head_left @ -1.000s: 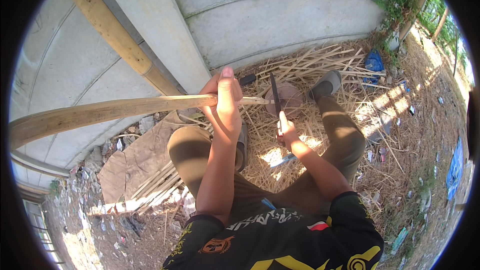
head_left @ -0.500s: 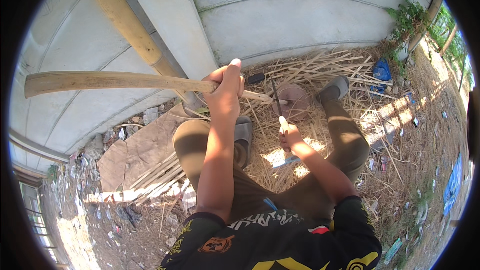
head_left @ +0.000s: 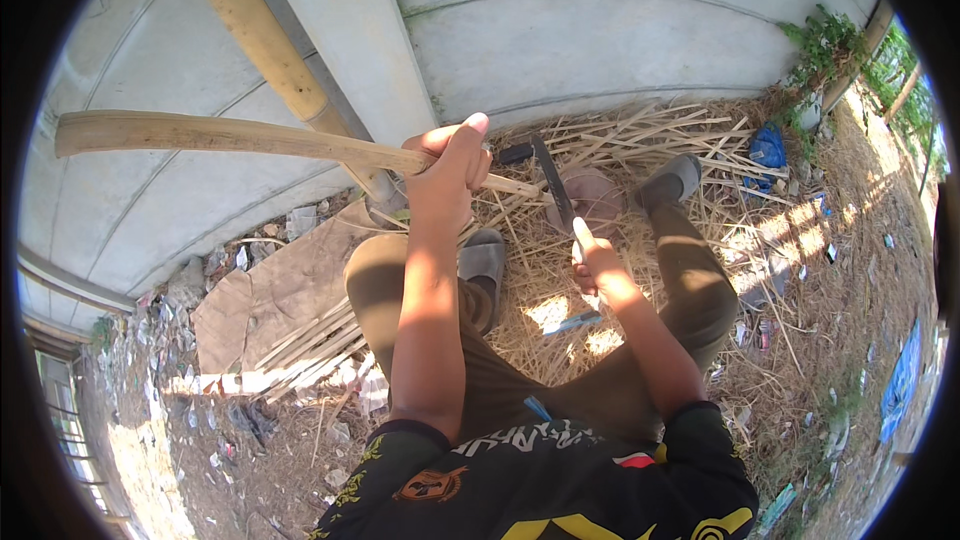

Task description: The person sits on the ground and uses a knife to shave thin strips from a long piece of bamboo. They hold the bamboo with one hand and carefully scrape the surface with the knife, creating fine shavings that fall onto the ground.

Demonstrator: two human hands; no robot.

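Observation:
My left hand [head_left: 450, 165] is wrapped round a long split bamboo piece [head_left: 240, 137], thumb along its top. The bamboo's long end reaches out to the left, and its short end slopes down to the right, close to the knife and the block. In my right hand [head_left: 603, 268] is a knife [head_left: 552, 180] with a dark blade pointing away from me, thumb stretched toward the blade. Beneath the blade and the bamboo's end is a round reddish block [head_left: 597, 196] on the ground. From this view I cannot tell whether the blade touches the bamboo.
Thin bamboo strips [head_left: 655, 135] lie heaped beyond the block, with a small black object [head_left: 514, 153] beside them. More strips [head_left: 318, 352] rest on a brown sheet [head_left: 260, 305] at left. A pale wall [head_left: 590, 45] and a bamboo pole [head_left: 255, 25] stand beyond. Shavings surround my feet.
The knife has turned so more of its blade's flat side shows, and my right hand has shifted slightly right and nearer. The bamboo's left end has risen a little in the picture.

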